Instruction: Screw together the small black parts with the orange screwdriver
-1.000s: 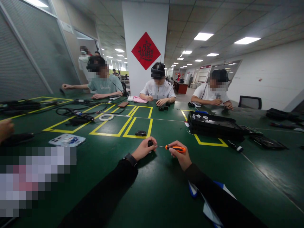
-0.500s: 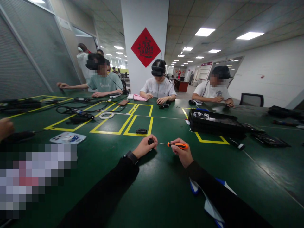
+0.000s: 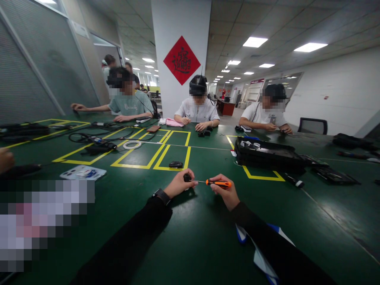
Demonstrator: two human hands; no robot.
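My left hand (image 3: 179, 184) is closed around a small black part (image 3: 187, 177), whose exact kind I cannot make out. In my right hand (image 3: 227, 192) is a screwdriver (image 3: 219, 184) with an orange and black handle. Its thin shaft points left and meets the black part at the left fingertips; whether the tip sits in a screw is too small to tell. Both hands are just above the green table (image 3: 196, 237). Beyond my left hand, a black cylindrical piece (image 3: 175, 164) lies inside a yellow taped rectangle.
A black open case (image 3: 267, 154) stands at the right, near a dark tube with a pale end (image 3: 293, 181). Leftward lie a phone (image 3: 83, 173), a white cable coil (image 3: 132, 145) and black cables. A blue-white wrapper (image 3: 264, 261) lies under my right forearm. Several people sit opposite.
My right hand and the screwdriver have shifted slightly left, closer to the black part in my left hand. Less of the shaft shows between the hands.
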